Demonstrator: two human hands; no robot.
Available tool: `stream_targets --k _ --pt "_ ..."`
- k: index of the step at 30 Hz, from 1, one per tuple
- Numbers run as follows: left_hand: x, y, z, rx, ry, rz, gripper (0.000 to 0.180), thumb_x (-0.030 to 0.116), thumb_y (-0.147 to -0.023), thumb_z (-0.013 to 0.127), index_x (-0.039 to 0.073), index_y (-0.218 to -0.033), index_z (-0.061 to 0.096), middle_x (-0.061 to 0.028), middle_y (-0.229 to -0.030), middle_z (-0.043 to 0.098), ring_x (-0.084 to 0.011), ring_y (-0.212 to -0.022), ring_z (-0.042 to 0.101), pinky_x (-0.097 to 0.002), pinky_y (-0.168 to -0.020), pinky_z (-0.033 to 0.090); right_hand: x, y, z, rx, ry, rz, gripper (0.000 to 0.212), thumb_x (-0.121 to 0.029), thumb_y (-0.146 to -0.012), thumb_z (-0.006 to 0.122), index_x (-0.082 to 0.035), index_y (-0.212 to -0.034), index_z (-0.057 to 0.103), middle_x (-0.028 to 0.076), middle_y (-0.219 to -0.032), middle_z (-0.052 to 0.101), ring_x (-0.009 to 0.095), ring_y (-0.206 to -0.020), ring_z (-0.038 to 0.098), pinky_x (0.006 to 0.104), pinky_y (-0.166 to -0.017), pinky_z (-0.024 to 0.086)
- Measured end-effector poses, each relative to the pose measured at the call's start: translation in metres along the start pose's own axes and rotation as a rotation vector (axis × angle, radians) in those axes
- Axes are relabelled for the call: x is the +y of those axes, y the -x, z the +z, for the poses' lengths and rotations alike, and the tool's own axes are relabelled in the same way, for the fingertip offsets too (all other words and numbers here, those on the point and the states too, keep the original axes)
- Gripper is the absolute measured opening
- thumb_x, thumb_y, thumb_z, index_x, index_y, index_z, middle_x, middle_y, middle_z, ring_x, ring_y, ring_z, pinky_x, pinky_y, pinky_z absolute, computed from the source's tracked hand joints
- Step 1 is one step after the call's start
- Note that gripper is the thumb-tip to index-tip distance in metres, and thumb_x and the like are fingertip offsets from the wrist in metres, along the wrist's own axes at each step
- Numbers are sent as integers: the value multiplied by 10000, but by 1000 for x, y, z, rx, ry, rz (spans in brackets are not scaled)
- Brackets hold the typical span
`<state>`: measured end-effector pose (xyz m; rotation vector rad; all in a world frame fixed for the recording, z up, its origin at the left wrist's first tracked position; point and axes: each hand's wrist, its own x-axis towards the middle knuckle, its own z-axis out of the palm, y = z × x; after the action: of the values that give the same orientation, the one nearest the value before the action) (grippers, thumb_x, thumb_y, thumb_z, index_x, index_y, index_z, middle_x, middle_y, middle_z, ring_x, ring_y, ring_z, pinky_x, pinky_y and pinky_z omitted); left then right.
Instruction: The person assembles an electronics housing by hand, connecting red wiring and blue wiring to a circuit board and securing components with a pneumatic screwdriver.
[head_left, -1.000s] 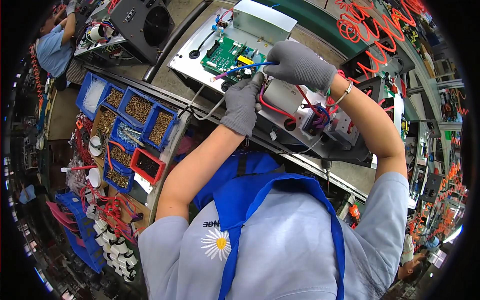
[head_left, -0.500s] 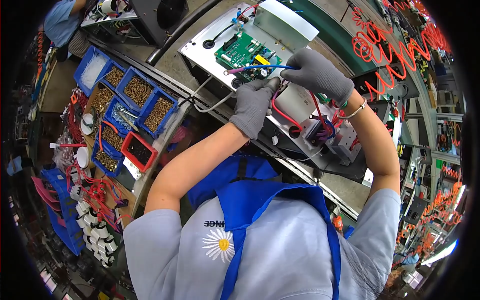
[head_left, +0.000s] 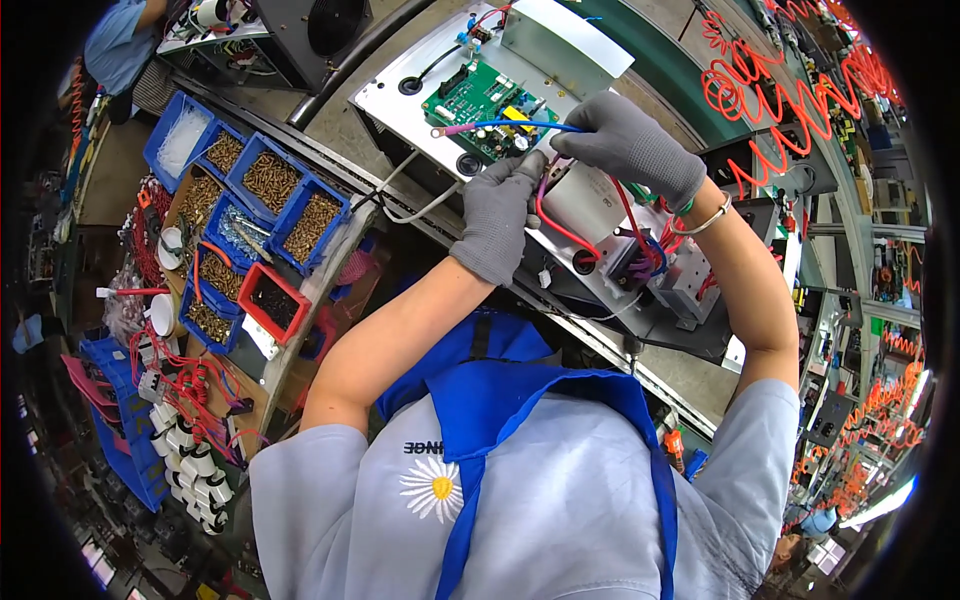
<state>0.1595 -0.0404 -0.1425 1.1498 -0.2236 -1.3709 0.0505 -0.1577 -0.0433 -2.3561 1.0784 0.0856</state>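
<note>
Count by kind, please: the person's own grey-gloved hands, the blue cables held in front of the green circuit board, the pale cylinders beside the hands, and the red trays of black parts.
Gloved left hand and right hand: 2
Blue cable: 1
Pale cylinder: 1
Red tray: 1
Total: 5

We're in a factory workshop, elec. assy. type. On our tabletop (head_left: 690, 380) sits an open metal box (head_left: 385, 98) w/ a green circuit board (head_left: 480, 103) & wiring (head_left: 572, 240) exposed; another open unit (head_left: 290, 42) stands upper L. We've blue bins (head_left: 166, 128) full of brass-coloured screws (head_left: 270, 182), etc., w/ loose red wires (head_left: 198, 385) nearby. Coiled orange hoses (head_left: 868, 75) run along the R side. We wear a work shirt (head_left: 570, 490) + blue apron (head_left: 510, 400); another person (head_left: 120, 45) in lt. blue is far L.
</note>
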Motion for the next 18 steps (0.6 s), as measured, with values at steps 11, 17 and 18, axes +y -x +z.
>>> stream_targets --k 11,17,18 --pt "8 -11 -19 -254 114 -160 171 205 -917 656 62 -1009 668 10 -800 648 -41 -620 563 -186 -473 442 -7 1 -3 -24 -11 -15 387 -327 -836 633 56 -826 686 111 -538 502 160 -502 459 349 -522 399" --pt "4 -12 -18 -221 375 -234 170 184 -929 635 59 -1042 657 -28 -924 663 -98 -817 608 -234 -717 519 -11 3 -4 -20 -4 -50 374 -322 -845 631 47 -836 688 109 -527 494 161 -489 448 358 -520 398" --pt "7 -7 -15 -202 422 -221 181 174 -937 621 54 -1070 648 -45 -976 665 -126 -884 620 -260 -803 530 -11 3 -5 -25 23 -58 384 -324 -837 616 54 -823 684 157 -562 537 213 -507 504 380 -547 434"
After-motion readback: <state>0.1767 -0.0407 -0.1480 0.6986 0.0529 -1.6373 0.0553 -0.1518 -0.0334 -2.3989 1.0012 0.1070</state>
